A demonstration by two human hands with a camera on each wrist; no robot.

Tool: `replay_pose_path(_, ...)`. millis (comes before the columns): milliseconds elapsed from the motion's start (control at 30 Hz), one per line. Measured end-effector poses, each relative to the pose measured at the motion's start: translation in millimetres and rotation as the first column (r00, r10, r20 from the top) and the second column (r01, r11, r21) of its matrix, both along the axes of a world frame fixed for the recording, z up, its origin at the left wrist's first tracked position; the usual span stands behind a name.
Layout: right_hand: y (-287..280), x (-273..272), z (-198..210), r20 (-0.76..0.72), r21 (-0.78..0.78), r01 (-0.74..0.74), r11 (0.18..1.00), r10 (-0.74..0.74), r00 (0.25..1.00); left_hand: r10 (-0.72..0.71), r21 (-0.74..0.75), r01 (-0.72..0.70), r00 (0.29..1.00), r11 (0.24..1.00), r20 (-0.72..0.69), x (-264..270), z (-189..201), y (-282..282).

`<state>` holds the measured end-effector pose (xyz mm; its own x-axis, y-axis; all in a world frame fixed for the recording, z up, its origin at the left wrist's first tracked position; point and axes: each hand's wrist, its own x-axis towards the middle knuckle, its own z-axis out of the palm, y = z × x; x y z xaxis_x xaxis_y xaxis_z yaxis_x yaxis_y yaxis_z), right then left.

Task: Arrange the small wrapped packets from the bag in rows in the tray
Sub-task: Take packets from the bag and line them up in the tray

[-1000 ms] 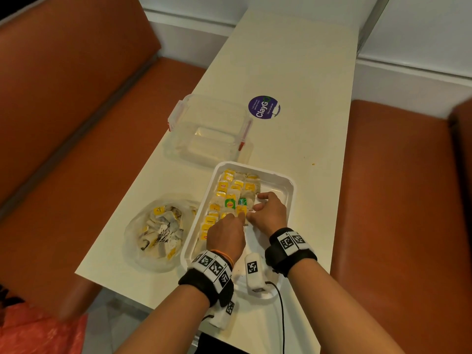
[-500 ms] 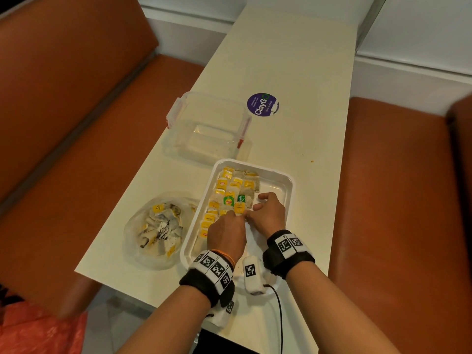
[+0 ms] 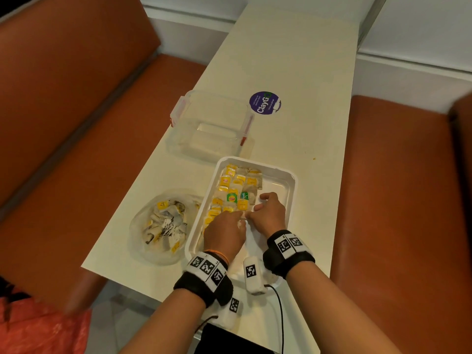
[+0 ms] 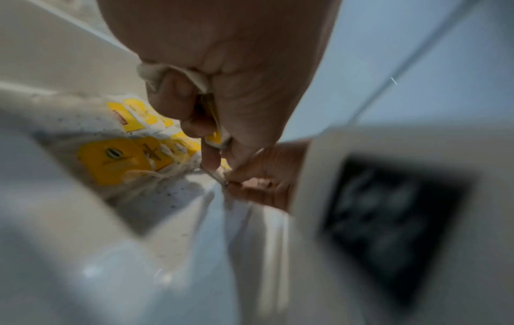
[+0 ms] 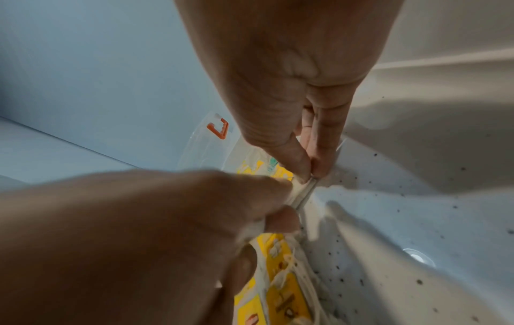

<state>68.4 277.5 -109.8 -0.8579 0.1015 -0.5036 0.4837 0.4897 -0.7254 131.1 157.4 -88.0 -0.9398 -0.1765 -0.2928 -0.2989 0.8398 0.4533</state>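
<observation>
— Where are your hands sitting?

— Both are inside the tray (image 3: 291,180), at its near half. My left hand (image 3: 224,233) is curling around a packet (image 4: 155,72) — pale paper is poking out of my fist in the left wrist view. My right hand (image 3: 268,213) is pinching the thin edge of a packet (image 5: 301,195) between thumb and fingertips (image 5: 319,158), and the two hands are touching there, so I am holding that same edge from both sides.

— And the other packets?

— Rows of packets (image 3: 237,190) with yellow tags are lying along the left and far part of the tray, one with a green tag (image 3: 232,198) among them, just beyond my knuckles. The right side of the tray floor is showing white with dark specks.

— The bag?

— The bag (image 3: 163,226) is lying open on the table (image 3: 293,72), just left of the tray, with a loose heap of packets inside it.

— What else is around?

— A clear box (image 3: 209,129) with red clips is standing beyond the tray, and a round purple sticker (image 3: 265,102) is lying to the right of that box. Orange benches (image 3: 396,200) are running along both sides of the table. I am wearing black wristbands with printed square markers — a cable is trailing from the right one.
</observation>
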Motion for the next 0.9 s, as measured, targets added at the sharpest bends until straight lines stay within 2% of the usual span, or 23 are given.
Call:
replay_pose_path(33,-0.3,1.2,2.6,-0.004,-0.001,0.003,1.000,-0.003,1.000,0.109,0.137,-0.107,0.994,0.985,-0.002,2.1,3.0,-1.2)
replay_pose_path(67,-0.7,2.8,5.4,-0.011,-0.005,0.010,1.000,-0.010,1.000,0.221,0.290,-0.220,0.975,0.931,0.029,4.6,7.3,-2.8)
replay_pose_path(100,-1.0,4.6,9.9,-0.027,-0.013,0.018,1.000,-0.018,0.999,0.328,0.460,-0.336,0.939,0.822,0.100,7.5,12.5,-5.0)
replay_pose_path(133,-1.6,6.3,14.6,-0.046,-0.024,0.020,1.000,-0.021,0.999,0.408,0.621,-0.451,0.886,0.641,0.223,10.4,18.8,-7.5)
replay_pose_path(167,-2.1,8.0,20.9,-0.070,-0.042,0.010,0.999,-0.013,0.997,0.432,0.730,-0.542,0.825,0.417,0.365,13.5,25.4,-10.7)
replay_pose_path(233,-2.7,10.8,35.2,-0.128,-0.106,-0.060,0.993,0.047,0.991,0.345,0.799,-0.600,0.746,-0.020,0.569,20.3,37.3,-21.9)
replay_pose_path(267,-2.4,12.9,45.0,-0.157,-0.134,-0.126,0.983,0.105,0.982,0.276,0.785,-0.594,0.735,-0.177,0.619,23.7,41.4,-28.2)
replay_pose_path(300,-1.4,16.0,57.0,-0.186,-0.146,-0.209,0.967,0.180,0.966,0.216,0.764,-0.583,0.737,-0.275,0.641,26.5,43.9,-33.6)
replay_pose_path(333,0.5,19.6,69.3,-0.216,-0.143,-0.299,0.943,0.265,0.940,0.172,0.753,-0.573,0.747,-0.325,0.643,29.2,46.2,-37.7)
replay_pose_path(400,5.3,28.2,93.1,-0.273,-0.140,-0.451,0.882,0.403,0.873,0.128,0.757,-0.551,0.773,-0.351,0.621,35.4,51.6,-43.1)
replay_pose_path(500,10.7,39.2,112.5,-0.283,-0.153,-0.548,0.822,0.495,0.822,0.115,0.786,-0.524,0.804,-0.326,0.584,44.9,57.5,-47.4)
replay_pose_path(600,10.4,47.3,108.4,-0.274,-0.059,-0.617,0.785,0.581,0.766,0.120,0.808,-0.527,0.813,-0.264,0.570,51.4,60.9,-48.7)
replay_pose_path(733,7.7,50.8,107.2,-0.252,-0.029,-0.681,0.731,0.654,0.713,0.083,0.824,-0.535,0.827,-0.186,0.556,58.4,61.1,-49.0)
replay_pose_path(833,5.0,49.7,106.7,-0.250,0.028,-0.754,0.656,0.735,0.631,0.077,0.846,-0.527,0.843,-0.084,0.532,61.4,59.5,-49.8)
replay_pose_path(900,3.2,49.4,107.6,-0.233,0.027,-0.762,0.647,0.745,0.625,0.070,0.853,-0.521,0.850,-0.045,0.523,63.1,58.7,-49.6)
